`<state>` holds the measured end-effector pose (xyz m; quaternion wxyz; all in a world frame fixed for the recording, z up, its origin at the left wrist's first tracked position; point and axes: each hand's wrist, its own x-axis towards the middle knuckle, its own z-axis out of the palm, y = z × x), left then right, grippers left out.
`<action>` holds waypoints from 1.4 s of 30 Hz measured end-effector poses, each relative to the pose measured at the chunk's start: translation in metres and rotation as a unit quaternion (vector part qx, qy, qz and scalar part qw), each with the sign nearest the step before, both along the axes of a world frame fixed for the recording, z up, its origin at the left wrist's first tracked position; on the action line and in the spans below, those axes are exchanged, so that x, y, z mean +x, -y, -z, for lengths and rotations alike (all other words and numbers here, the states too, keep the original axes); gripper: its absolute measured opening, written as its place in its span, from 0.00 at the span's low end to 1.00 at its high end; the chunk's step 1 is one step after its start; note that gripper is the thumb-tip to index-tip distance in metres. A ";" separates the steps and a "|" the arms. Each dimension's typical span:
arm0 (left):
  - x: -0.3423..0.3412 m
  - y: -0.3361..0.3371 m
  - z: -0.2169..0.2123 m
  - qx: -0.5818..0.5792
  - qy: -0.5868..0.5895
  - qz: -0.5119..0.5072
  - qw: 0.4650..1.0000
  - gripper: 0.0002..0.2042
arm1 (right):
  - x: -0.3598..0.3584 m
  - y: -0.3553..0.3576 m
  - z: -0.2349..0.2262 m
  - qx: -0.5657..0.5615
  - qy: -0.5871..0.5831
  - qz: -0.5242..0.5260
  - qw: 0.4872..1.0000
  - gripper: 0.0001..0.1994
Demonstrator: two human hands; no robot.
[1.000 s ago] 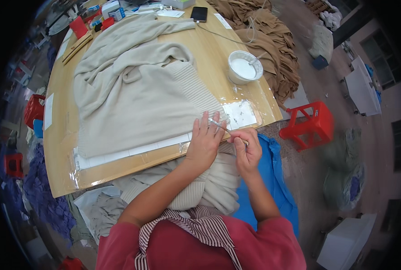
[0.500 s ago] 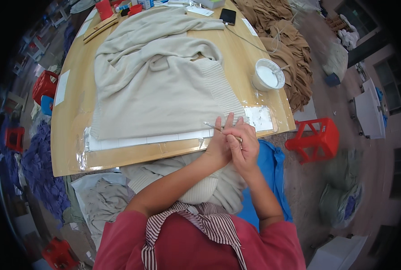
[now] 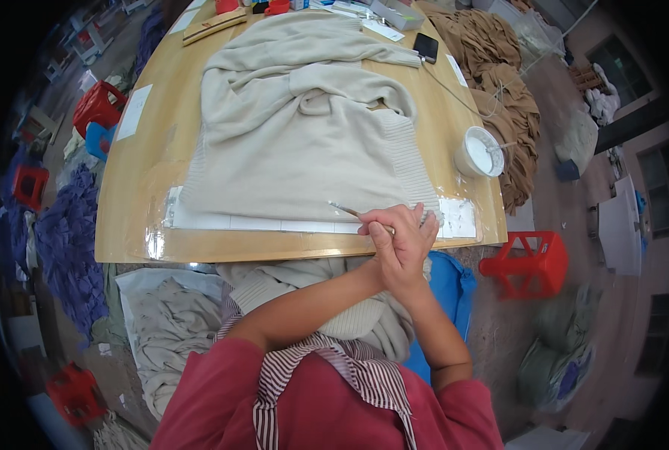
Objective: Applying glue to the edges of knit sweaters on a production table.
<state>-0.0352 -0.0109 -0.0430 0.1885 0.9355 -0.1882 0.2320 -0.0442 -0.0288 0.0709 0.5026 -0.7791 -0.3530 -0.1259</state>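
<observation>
Two hands clasped together, gripping thin tool (over sweater)

Sweater on table; bowl to its right, phone behind, crate beside table.

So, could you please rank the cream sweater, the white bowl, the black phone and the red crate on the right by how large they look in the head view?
1. cream sweater
2. red crate
3. white bowl
4. black phone

The crate lies lower, on the floor, so its true size is unsure.
</observation>
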 end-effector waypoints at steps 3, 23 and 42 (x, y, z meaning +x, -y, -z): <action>0.006 0.012 -0.003 0.032 0.038 -0.009 0.999 0.24 | 0.001 -0.016 0.002 -0.006 -0.091 -0.049 0.995 0.05; 0.003 0.013 -0.005 0.017 0.062 -0.039 0.997 0.21 | -0.003 -0.122 0.000 -0.067 -0.004 -0.172 0.983 0.05; -0.002 -0.004 -0.022 0.039 0.017 0.011 0.999 0.28 | 0.136 0.099 -0.030 -0.101 0.232 0.324 0.911 0.07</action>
